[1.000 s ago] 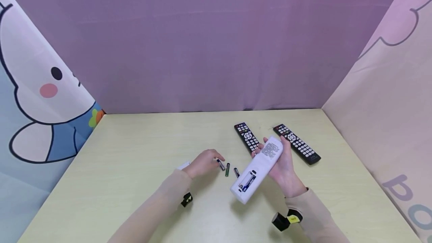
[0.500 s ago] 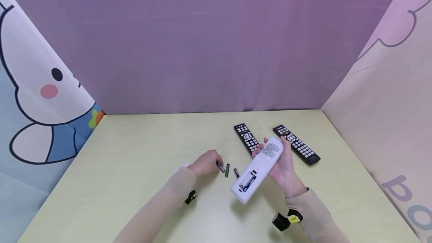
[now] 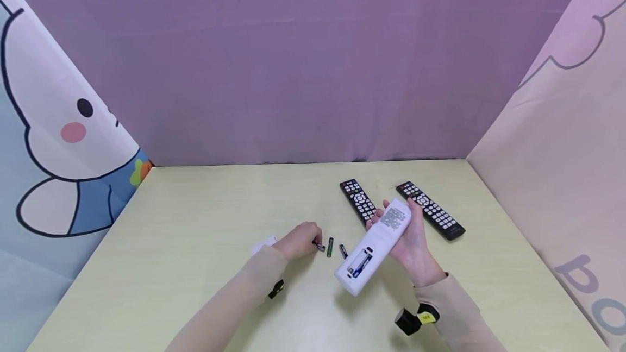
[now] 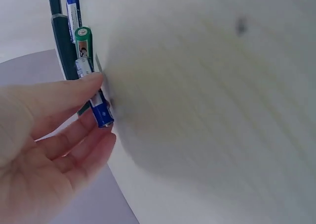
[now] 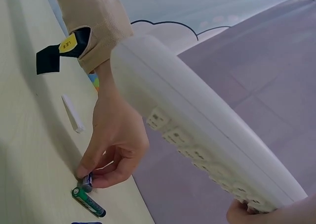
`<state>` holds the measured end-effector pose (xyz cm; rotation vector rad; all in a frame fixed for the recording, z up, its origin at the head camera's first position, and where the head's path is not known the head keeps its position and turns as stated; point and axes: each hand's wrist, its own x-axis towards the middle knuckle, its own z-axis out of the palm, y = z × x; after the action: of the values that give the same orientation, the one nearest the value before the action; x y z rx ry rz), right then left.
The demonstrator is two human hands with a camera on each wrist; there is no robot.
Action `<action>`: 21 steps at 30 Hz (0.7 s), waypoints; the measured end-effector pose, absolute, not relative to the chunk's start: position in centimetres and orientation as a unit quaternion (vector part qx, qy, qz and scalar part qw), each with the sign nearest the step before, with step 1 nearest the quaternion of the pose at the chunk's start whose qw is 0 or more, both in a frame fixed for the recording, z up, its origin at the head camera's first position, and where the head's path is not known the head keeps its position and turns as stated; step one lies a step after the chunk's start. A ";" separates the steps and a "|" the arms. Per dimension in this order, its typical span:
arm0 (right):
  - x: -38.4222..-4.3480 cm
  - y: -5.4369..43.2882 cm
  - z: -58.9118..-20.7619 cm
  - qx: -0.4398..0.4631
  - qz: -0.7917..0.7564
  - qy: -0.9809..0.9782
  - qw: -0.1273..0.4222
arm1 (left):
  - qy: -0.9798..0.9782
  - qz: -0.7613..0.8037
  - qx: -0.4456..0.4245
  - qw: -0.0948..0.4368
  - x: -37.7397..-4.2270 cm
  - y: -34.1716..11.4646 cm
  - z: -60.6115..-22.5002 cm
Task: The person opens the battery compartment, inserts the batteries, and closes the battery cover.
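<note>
Remote point(image 3: 376, 239) slants diagonally, slot end point(image 3: 351, 283) near-left; right fingers point(image 3: 379, 212) grip it, left fingers point(image 4: 96, 157) a battery point(image 4: 102, 114).

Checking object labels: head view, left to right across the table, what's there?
White piece → left hand → pinched battery → green battery → white remote → right-side black remote. Left out, overlapping: other loose battery, other black remote, right hand.

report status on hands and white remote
Left hand pinches blue battery. Right hand holds white remote, battery bay uncovered. Green battery close beside pinched one.
</note>
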<state>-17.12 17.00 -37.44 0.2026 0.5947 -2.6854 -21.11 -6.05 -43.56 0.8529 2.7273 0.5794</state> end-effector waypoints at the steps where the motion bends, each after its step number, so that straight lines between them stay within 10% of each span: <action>1: -17.1 17.0 -37.4 0.072 -0.956 0.212 0.191 | 0.929 0.205 0.286 0.114 -21.1 -6.1 -43.6; 21: -17.1 16.8 -37.4 0.079 -0.954 0.215 0.195 | 0.871 0.408 0.248 0.113 -19.4 -8.0 -42.4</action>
<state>-17.12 16.83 -37.44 0.2227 0.6021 -2.6734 -19.45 -7.97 -42.37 0.7284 2.5560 1.1969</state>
